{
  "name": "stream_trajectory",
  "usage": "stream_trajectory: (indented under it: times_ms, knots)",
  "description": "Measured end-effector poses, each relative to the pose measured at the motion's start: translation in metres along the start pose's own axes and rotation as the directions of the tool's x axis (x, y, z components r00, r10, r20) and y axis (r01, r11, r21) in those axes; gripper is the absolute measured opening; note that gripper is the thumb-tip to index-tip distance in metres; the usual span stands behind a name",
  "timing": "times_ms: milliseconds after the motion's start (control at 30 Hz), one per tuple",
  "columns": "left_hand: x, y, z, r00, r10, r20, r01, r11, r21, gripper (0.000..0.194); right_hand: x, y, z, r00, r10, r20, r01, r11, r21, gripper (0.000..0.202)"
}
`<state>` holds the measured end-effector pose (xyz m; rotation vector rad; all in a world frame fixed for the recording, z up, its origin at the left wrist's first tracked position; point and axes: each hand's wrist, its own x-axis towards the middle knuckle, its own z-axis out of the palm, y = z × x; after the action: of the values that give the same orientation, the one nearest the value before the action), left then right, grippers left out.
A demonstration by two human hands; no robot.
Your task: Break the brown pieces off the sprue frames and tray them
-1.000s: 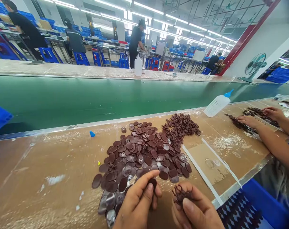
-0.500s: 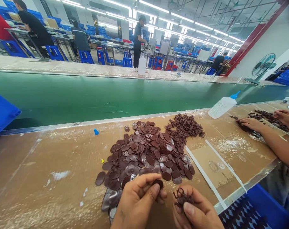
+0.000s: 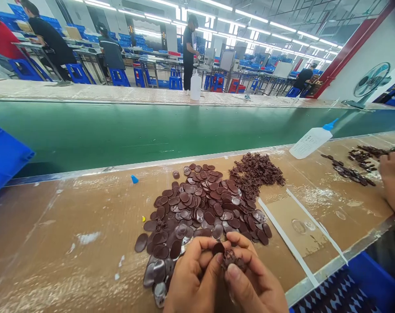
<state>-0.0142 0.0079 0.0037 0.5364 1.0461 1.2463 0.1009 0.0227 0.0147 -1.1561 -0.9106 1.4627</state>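
My left hand pinches a dark brown oval disc between thumb and fingertips. Close against it, my right hand is closed on a clump of thin brown curly scraps. The two hands meet, so the disc and the clump touch or nearly touch; the fingers hide the exact contact. Just beyond my hands spreads a heap of brown oval discs, some glossy. A pile of tangled brown scraps sits behind it to the right.
White strips border a bare patch on the brown worktop. A white bottle with a blue tip stands tilted at the back. A co-worker's hand is at the right, near more brown pieces. A green belt runs behind; a blue bin stands left.
My hands have come together, bringing the disc against or near the scraps in my right hand. The co-worker's hands have moved right, partly out of view. The view has shifted slightly.
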Motion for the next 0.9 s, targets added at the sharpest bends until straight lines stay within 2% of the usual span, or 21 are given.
stream_trajectory:
  times_ms: [100,267,467,700,900]
  knots:
    - [-0.001,-0.004,-0.002,0.998,0.066,-0.007,-0.064,0.989,0.131,0.048,-0.001,0.001,0.002,0.999,-0.029,0.015,0.029,0.998,-0.056,0.034]
    - [-0.003,-0.003,-0.001,0.990,0.138,-0.015,-0.130,0.961,0.243,0.046,0.000,0.001,0.003,0.999,-0.043,0.018,0.044,0.994,-0.102,0.036]
    - [-0.004,-0.003,0.001,0.978,0.206,-0.020,-0.195,0.948,0.252,0.043,0.000,0.002,0.005,1.000,-0.011,0.014,0.012,0.995,-0.100,0.035]
    - [-0.005,-0.006,0.000,0.956,0.294,0.002,-0.271,0.879,0.392,0.023,0.000,0.002,0.005,0.998,-0.068,0.005,0.068,0.987,-0.148,0.034]
    - [-0.007,-0.014,0.000,0.950,0.308,-0.046,-0.252,0.847,0.469,0.024,0.002,0.013,0.000,1.000,-0.021,0.012,0.021,0.998,-0.051,0.031]
